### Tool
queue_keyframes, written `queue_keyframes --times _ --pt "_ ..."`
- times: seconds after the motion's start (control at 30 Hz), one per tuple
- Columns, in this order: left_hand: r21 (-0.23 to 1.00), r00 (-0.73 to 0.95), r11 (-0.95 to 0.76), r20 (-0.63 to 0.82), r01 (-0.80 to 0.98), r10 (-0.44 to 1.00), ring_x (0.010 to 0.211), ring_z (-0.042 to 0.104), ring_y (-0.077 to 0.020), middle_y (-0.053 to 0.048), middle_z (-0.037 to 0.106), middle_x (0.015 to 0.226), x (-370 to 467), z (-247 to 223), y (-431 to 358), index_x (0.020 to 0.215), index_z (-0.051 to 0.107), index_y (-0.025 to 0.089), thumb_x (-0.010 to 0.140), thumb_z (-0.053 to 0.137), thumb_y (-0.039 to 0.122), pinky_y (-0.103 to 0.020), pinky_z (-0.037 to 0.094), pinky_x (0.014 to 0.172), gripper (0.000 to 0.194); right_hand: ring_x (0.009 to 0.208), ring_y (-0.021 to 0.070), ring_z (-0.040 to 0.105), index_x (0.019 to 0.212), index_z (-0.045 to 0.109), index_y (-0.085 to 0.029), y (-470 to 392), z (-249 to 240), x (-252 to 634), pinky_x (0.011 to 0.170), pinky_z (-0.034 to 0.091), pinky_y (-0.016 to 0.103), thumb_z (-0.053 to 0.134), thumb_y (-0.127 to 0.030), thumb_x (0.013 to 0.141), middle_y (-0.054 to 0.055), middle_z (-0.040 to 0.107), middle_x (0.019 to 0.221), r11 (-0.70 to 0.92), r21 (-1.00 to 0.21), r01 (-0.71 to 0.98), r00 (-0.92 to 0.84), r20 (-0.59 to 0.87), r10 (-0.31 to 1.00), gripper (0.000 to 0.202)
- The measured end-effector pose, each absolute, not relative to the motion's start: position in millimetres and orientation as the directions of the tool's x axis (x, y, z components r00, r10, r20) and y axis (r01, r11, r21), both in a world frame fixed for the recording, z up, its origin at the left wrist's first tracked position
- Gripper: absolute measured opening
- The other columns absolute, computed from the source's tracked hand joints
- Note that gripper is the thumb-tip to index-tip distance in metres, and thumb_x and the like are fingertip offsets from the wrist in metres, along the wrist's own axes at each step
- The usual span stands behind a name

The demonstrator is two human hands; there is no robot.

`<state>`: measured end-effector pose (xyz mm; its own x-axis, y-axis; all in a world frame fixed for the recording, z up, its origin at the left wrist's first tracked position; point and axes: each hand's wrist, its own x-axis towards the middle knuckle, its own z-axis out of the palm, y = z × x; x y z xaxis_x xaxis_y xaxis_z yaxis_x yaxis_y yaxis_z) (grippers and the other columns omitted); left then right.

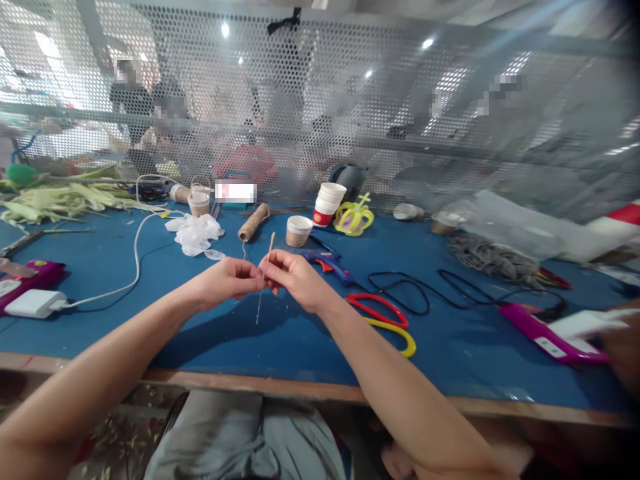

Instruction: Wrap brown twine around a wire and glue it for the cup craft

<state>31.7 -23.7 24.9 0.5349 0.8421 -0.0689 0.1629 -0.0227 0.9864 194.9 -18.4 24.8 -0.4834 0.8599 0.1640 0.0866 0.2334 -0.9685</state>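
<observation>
Both hands meet above the blue table. My right hand [299, 277] pinches a thin stick [271, 245], held nearly upright. Its upper end is tan and thicker; the lower part is thin and pale. My left hand [234, 279] is closed, its fingertips against the stick, at the strand of twine that runs from the twine roll [255, 223] just behind. Where the strand ends among the fingers is hidden. To the right of my right hand lie a blue glue gun [336, 270] and scissors with red and yellow handles [384, 313].
Behind the hands stand a twine-wrapped cup [299, 231], stacked paper cups [327, 203] and a yellow crown [354, 219]. White plastic [196, 233] and corn husks [70, 199] lie left. Purple power strips [547, 333] flank the table, with cables. A perforated metal screen [300, 100] closes the back.
</observation>
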Motion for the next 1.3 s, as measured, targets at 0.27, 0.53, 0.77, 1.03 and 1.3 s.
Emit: queue_keyframes --times 0.27,0.53,0.77,1.03,1.3 --pt "0.956 0.538 -0.137 -0.025 0.260 0.843 0.051 0.035 -0.0055 0.004 0.048 0.061 25.6 27.6 -20.8 0.073 0.057 0.012 0.071 0.056 0.031 -0.020 0.025 0.047 0.018 0.045 0.0075 0.042 0.071 0.046 -0.017 -15.8 24.6 197.9 0.046 0.037 0.022 0.050 -0.040 0.079 -0.005 0.045 0.054 0.322 -0.915 0.244 -0.413 0.202 0.888 0.024" --pt "0.897 0.517 -0.256 0.035 0.361 0.855 0.055 0.040 -0.0075 0.004 0.050 0.059 27.7 28.2 -21.2 0.066 0.055 0.013 0.069 0.054 0.029 -0.022 0.031 0.055 0.017 0.043 0.0071 0.040 0.070 0.046 -0.017 -18.5 28.2 196.4 0.045 0.035 0.022 0.048 -0.037 0.080 -0.006 0.044 0.052 0.315 -0.890 0.330 -0.407 0.167 0.898 0.023" --pt "0.981 0.518 -0.021 -0.083 0.192 0.852 0.048 0.032 -0.0040 0.005 0.046 0.059 28.7 25.1 -21.5 0.068 0.054 0.012 0.068 0.059 0.029 -0.020 0.022 0.045 0.018 0.045 0.0076 0.042 0.071 0.046 -0.017 -16.9 25.1 197.2 0.046 0.038 0.022 0.049 -0.037 0.080 -0.005 0.045 0.053 0.318 -0.904 0.284 -0.419 0.181 0.890 0.023" --pt "0.994 0.508 0.025 -0.078 0.110 0.858 0.047 0.033 -0.0029 0.005 0.046 0.059 31.0 24.1 -23.3 0.067 0.054 0.011 0.065 0.062 0.027 -0.019 0.020 0.044 0.018 0.045 0.0076 0.042 0.070 0.046 -0.017 -16.7 24.3 197.5 0.046 0.038 0.022 0.049 -0.037 0.080 -0.005 0.044 0.053 0.324 -0.913 0.247 -0.428 0.198 0.882 0.023" --pt "0.996 0.491 0.042 -0.077 0.082 0.868 0.046 0.031 -0.0027 0.005 0.045 0.056 33.2 25.9 -25.2 0.065 0.052 0.011 0.065 0.063 0.029 -0.020 0.018 0.043 0.021 0.047 0.0077 0.042 0.071 0.047 -0.016 -17.6 23.9 196.8 0.046 0.038 0.022 0.049 -0.037 0.080 -0.005 0.045 0.056 0.339 -0.913 0.228 -0.445 0.211 0.870 0.022"
